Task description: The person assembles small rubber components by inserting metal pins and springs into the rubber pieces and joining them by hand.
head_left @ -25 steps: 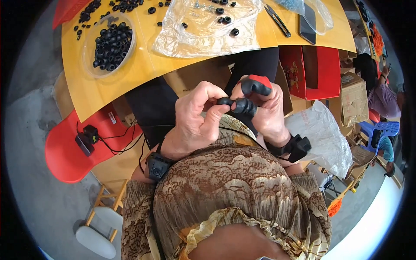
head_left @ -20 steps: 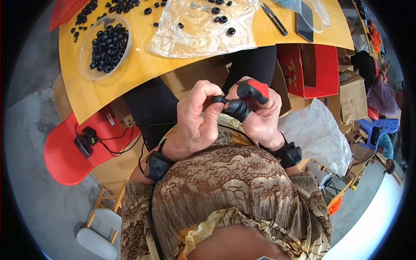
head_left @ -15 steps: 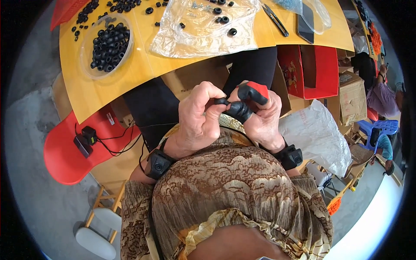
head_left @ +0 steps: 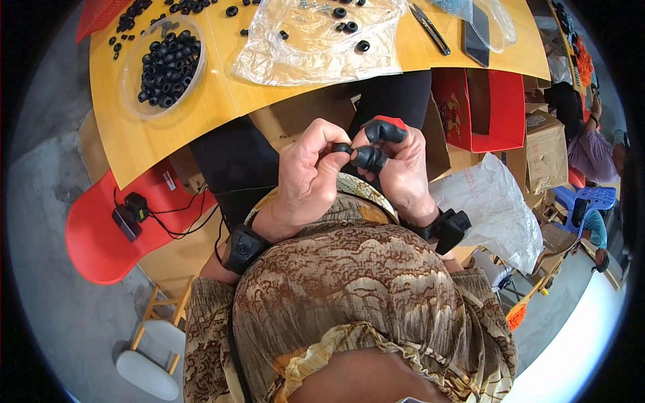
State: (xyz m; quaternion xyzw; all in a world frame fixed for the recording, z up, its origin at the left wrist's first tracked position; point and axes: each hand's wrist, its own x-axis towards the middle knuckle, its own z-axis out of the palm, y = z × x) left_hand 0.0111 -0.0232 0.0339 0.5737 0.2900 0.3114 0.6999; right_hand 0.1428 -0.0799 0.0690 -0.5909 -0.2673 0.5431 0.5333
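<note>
In front of my lap, my left hand [head_left: 310,171] pinches a small round black rubber part [head_left: 341,148] between thumb and forefinger. My right hand [head_left: 401,161] meets it from the other side, its fingers closed at the part's right edge. Black finger covers [head_left: 369,158] wrap the right thumb and forefinger, the forefinger's with a red patch. Just what lies between the right fingertips is mostly hidden. Beyond my hands, a clear round tub [head_left: 127,94] on the yellow table [head_left: 215,94] holds many similar black parts [head_left: 168,70].
A clear plastic sheet [head_left: 282,70] carries several black parts and tiny metal pieces. Right of it lie black snips [head_left: 430,30] and a phone [head_left: 476,43]. A red box [head_left: 500,114] stands below the table's right side, a red stool [head_left: 101,235] at my left.
Both hands have shifted slightly left and up. The black part has turned and shows rounder between the fingertips, and the right fingers have tilted.
</note>
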